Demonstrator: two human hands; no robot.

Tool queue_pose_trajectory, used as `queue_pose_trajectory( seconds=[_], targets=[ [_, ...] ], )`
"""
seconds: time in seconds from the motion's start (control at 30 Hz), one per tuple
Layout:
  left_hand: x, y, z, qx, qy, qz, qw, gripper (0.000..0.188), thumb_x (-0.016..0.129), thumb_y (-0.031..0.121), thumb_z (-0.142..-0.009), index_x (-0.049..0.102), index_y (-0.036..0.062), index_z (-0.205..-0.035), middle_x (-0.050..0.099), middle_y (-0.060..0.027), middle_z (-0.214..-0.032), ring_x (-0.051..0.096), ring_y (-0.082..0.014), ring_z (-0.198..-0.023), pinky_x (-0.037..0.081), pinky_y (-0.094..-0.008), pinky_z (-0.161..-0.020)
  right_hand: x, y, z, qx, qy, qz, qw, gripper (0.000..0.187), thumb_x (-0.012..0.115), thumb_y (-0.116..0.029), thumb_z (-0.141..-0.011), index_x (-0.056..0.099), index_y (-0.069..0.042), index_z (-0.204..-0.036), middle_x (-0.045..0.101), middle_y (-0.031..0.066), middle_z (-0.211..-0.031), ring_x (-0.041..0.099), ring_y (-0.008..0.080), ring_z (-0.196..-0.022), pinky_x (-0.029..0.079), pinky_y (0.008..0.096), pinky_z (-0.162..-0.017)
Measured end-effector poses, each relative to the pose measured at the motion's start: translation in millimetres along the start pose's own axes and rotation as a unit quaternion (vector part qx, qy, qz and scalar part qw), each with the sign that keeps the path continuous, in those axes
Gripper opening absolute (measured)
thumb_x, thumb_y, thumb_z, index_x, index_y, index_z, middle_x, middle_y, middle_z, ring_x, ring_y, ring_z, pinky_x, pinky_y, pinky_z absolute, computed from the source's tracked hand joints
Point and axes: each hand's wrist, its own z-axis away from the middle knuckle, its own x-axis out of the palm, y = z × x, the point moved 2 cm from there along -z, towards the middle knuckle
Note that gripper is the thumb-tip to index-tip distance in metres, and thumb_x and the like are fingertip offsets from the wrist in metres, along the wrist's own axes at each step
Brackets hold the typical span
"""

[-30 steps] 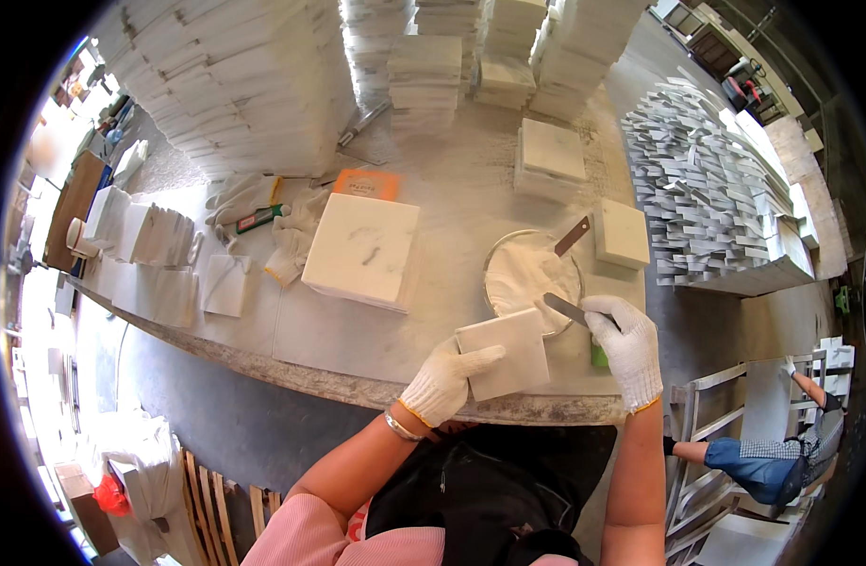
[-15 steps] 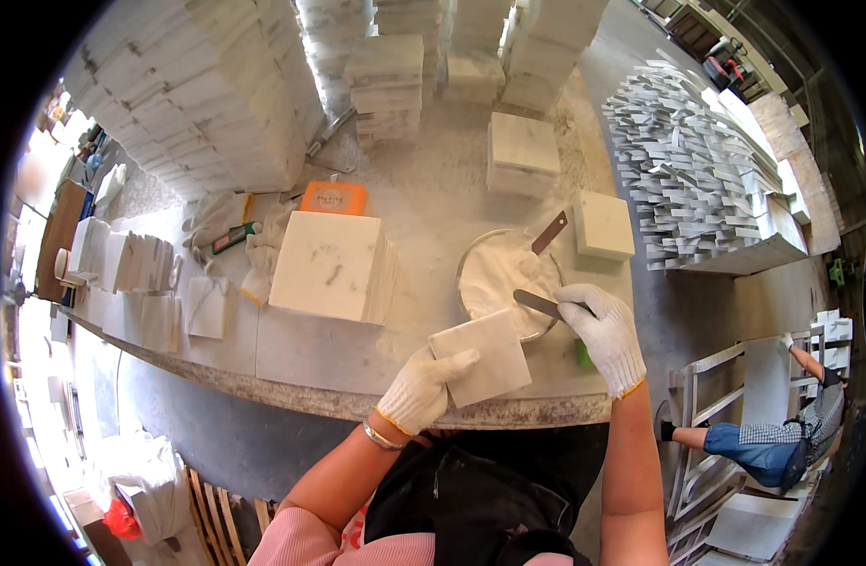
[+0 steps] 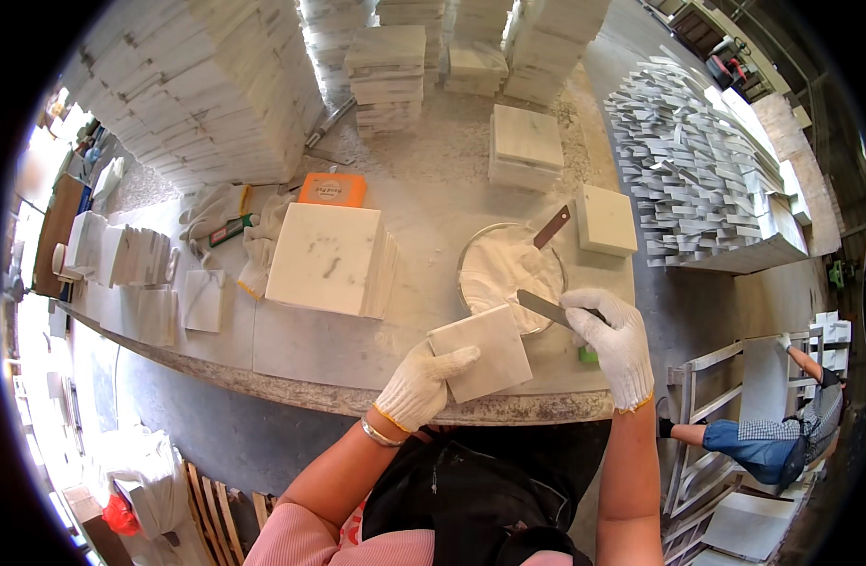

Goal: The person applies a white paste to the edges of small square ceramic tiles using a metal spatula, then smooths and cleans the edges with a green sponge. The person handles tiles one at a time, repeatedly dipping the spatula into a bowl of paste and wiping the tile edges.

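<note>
Wearing white knitted gloves (image 3: 618, 363) on the left hand (image 3: 416, 385) and the right hand (image 3: 610, 344), with a narrow yellow-orange edging (image 3: 398, 422) at each wrist. Displaying a silver-coloured bangle (image 3: 383, 434) just beyond the left glove's edge. Wearing a pink, finely ribbed top (image 3: 405, 547) with a loose left sleeve (image 3: 296, 540); showing red markings (image 3: 350, 526) beside it. Wearing in front a black apron-like garment (image 3: 452, 500), bearing a thin pale thread (image 3: 435, 478).

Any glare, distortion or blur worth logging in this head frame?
Head view: black fisheye corners, the workbench looking bowed along its front edge; head view: far-left patches washed out; head view: left hand, right hand and marble tile reasonably sharp.
</note>
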Motion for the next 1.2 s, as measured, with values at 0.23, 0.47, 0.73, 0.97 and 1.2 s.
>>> queue_pose_trajectory(
  seconds=[0.23,0.47,0.73,0.97,1.2],
  targets=[
    [-1.8,-0.9,-1.4,0.003,-0.011,0.018,1.000,0.048,0.066,0.003,-0.094,0.053,-0.0053,-0.140,0.064,-0.0129,-0.132,0.065,-0.0233,-0.119,0.053,-0.0390,-0.104,2.3,-9.8,8.8,-0.005,0.010,0.012,1.000,0.016,0.070,-0.008,-0.092,0.075,-0.003,-0.106,0.072,0.0019,-0.088,0.062,0.0072,-0.073,0.048,0.0232,-0.065],
    [-1.6,-1.6,-1.0,0.001,-0.007,0.011,1.000,0.051,0.067,0.006,-0.093,0.052,-0.0048,-0.141,0.064,-0.0124,-0.133,0.063,-0.0226,-0.121,0.050,-0.0382,-0.106,5.9,-13.2,13.6,-0.101,0.040,0.082,0.991,0.014,0.072,-0.002,-0.090,0.075,-0.004,-0.104,0.075,0.0074,-0.097,0.068,0.0137,-0.082,0.054,0.0267,-0.074],
    [-0.8,-0.9,-0.3,0.000,-0.003,0.014,1.000,0.049,0.066,0.004,-0.094,0.053,-0.0045,-0.140,0.064,-0.0124,-0.134,0.064,-0.0226,-0.120,0.051,-0.0379,-0.105,8.5,-14.1,11.1,-0.189,0.078,0.156,0.966,0.014,0.072,-0.001,-0.088,0.073,-0.004,-0.102,0.073,0.0105,-0.095,0.070,0.0221,-0.083,0.054,0.0295,-0.075],
    [-1.3,-1.3,-0.4,0.004,0.009,0.008,1.000,0.044,0.065,0.004,-0.095,0.055,-0.0052,-0.137,0.066,-0.0120,-0.129,0.066,-0.0220,-0.116,0.053,-0.0375,-0.102,11.7,8.7,-4.3,-0.152,0.060,0.151,0.975,0.013,0.070,-0.006,-0.090,0.073,-0.004,-0.102,0.075,0.0105,-0.099,0.071,0.0235,-0.090,0.054,0.0306,-0.081],
    [0.9,-0.2,0.4,0.005,0.022,0.005,1.000,0.043,0.065,0.005,-0.096,0.055,-0.0054,-0.137,0.066,-0.0122,-0.129,0.066,-0.0215,-0.115,0.054,-0.0374,-0.101,11.7,13.8,-8.6,-0.045,0.007,0.080,0.996,0.016,0.070,-0.009,-0.092,0.074,-0.003,-0.106,0.075,0.0067,-0.095,0.068,0.0143,-0.084,0.053,0.0279,-0.074]
  ],
)
